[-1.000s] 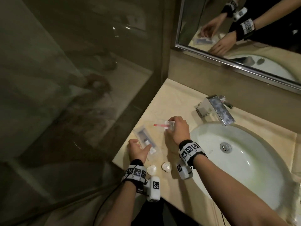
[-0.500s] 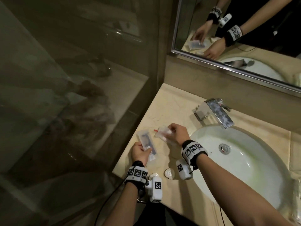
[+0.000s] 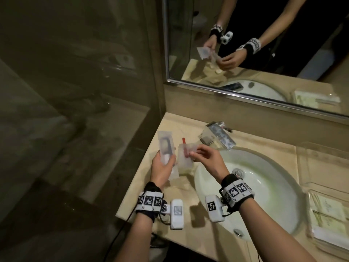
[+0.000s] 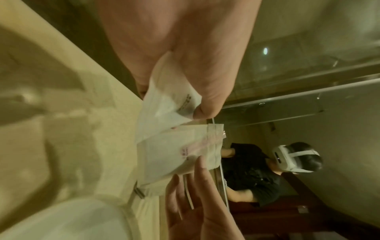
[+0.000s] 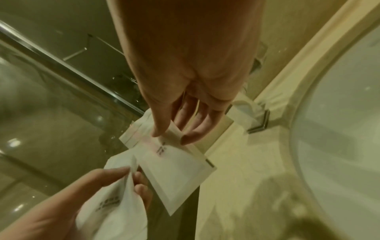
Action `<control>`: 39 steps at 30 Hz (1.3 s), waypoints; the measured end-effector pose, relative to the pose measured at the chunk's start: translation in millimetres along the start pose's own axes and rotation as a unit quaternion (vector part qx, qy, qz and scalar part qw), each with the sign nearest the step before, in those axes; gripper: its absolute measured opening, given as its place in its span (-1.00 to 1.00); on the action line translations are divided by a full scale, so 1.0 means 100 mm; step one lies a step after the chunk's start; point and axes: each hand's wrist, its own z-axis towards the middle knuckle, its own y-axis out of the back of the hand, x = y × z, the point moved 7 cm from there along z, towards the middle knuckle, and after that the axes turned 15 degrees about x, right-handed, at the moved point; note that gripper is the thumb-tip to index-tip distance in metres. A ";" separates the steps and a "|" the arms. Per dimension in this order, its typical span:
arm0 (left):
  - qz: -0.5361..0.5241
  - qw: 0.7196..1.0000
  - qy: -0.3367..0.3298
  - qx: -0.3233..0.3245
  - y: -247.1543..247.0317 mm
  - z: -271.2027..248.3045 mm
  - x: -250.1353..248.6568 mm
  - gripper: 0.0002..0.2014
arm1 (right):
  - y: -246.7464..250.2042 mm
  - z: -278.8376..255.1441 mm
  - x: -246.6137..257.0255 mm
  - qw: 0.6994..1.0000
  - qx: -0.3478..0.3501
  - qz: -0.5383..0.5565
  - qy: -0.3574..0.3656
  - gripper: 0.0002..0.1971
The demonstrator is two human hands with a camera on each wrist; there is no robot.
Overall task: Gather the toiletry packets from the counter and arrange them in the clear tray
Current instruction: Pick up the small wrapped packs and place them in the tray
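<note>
The left hand (image 3: 161, 172) has its thumb and fingers pinched on one see-through packet (image 3: 166, 148) with something dark and white inside, and holds it up in the air above the counter (image 3: 186, 127). The right hand (image 3: 208, 162) pinches a second packet (image 3: 186, 157) by its top edge with the thumb and first finger, and the other fingers (image 5: 197, 125) fan out loose. This packet has a little red stick poking out of the top. The two packets almost touch, side by side, with the red one at about 3 o'clock from the other. Both are off the counter, so the picking up has started. Nothing from these hands has gone into the clear tray (image 3: 319, 165) yet. The tray sits far away at about 3 o'clock, on the other side of the sink (image 3: 264, 188), and it is hard to see because it is clear. Close to it, at about 5 o'clock from the sink, lies a stack of pale flat packets (image 3: 328, 210); I cannot tell if they sit in a tray of their own. In the mirror (image 3: 255, 53) I can see two small pale round things still lying on the counter under the hands. I think those still need picking up too. So the job looks early: two packets held, none put down, and a long reach across the sink still to do. The tap (image 3: 221, 135) stands at about 1 o'clock from the hands.
</note>
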 end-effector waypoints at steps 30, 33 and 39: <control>0.009 0.935 0.037 0.353 -4.34 -0.40 -0.13 -0.74 | 3.27 -3.36 -0.07 0.927 -0.373 0.039 0.021 -0.82; -0.027 0.913 0.091 0.398 -4.80 -0.51 0.06 -0.69 | 3.51 -3.70 -0.23 0.913 -0.408 0.031 -0.007 -0.81; -0.039 0.914 0.119 0.386 -5.34 -0.49 0.35 -0.74 | 3.78 -4.15 -0.60 0.891 -0.440 0.067 -0.090 -0.73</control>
